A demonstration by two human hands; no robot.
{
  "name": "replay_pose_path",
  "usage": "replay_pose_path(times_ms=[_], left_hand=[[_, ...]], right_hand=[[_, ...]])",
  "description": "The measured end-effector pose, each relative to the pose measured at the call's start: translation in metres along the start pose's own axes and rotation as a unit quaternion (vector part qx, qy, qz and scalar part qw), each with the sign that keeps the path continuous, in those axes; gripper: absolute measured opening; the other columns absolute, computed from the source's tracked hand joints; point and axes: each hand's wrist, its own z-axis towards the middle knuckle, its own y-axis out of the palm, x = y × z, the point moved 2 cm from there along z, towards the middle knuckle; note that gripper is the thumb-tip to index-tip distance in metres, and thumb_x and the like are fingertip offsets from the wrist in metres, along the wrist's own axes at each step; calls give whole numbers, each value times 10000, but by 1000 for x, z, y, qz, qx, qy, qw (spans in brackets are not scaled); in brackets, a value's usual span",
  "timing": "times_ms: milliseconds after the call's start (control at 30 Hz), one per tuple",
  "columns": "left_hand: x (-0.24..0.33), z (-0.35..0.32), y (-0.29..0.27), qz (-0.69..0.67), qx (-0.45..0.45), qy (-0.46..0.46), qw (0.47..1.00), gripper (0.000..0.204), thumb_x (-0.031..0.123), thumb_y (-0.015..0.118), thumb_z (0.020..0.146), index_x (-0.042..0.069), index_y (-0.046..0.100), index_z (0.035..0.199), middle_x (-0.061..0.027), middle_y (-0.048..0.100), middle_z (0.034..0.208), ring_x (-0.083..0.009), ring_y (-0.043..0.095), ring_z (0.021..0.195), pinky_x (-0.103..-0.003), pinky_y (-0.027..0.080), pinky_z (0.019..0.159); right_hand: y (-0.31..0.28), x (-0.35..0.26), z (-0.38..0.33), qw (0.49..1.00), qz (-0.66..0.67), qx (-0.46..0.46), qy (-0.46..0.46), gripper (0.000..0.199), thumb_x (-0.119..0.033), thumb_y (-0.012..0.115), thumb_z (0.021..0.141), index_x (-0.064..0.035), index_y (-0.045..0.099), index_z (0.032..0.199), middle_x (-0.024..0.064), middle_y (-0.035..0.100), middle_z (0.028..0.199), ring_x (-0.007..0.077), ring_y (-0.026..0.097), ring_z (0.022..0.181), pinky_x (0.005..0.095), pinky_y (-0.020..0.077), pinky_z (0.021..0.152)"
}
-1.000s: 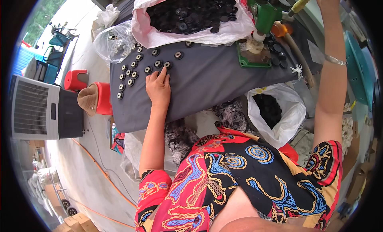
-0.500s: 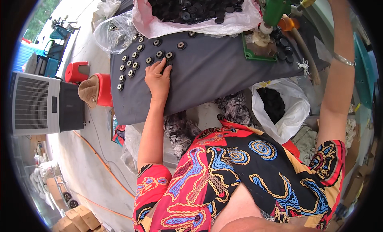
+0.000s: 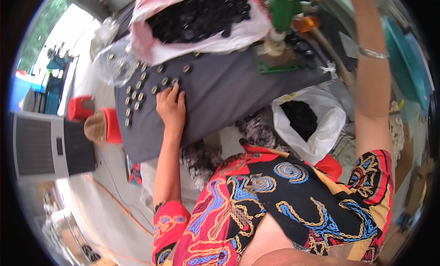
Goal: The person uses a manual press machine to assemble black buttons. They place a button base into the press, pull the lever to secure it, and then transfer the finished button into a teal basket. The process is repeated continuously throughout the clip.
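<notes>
My left hand [image 3: 171,106] is over the grey-covered table [image 3: 215,83], with its index finger and thumb at the sides of a small black wheel [image 3: 176,81] with a pale metal centre. Several more such wheels stand in loose rows left of and beyond the hand, one of them a black wheel [image 3: 187,69] slightly apart. My right arm [image 3: 373,83], with a bracelet at the wrist, stretches up past the right end of the table. The right hand is cut off by the top edge. Near that arm stands a green hand press [image 3: 282,14] on a green base.
A large white sack [image 3: 142,41] of black parts lies at the table's back. Beside it is a clear plastic bag [image 3: 114,64] of small metal pieces. Another white sack [image 3: 337,112] of black parts sits below the table's front edge. Red stools [image 3: 113,124] and an air cooler [image 3: 39,144] stand left.
The whole view has shifted and tilted, so the table sits lower and further left. My left hand stays at the same wheel. The right hand has passed out of the top edge.
</notes>
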Motion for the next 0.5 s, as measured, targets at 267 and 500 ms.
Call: replay_pose_path(times_ms=[267, 500], left_hand=[[157, 74, 85, -280, -78, -17, 957, 593, 121, 832, 728, 5, 589, 1256, -163, 707, 1038, -240, 680, 898, -336, 533, 799], [198, 104, 140, -297, -95, -5, 950, 596, 105, 825, 674, 23, 581, 1211, -173, 686, 1004, -332, 628, 948, -428, 499, 831]], right_hand=[[-8, 31, 17, 990, 87, -90, -66, 173, -205, 508, 950, -89, 574, 839, 9, 485, 567, 113, 435, 445, 252, 342, 396], [-7, 15, 12, 997, 39, -45, -45, 192, -193, 482, 935, -73, 585, 825, 33, 501, 560, 128, 426, 407, 266, 352, 373]])
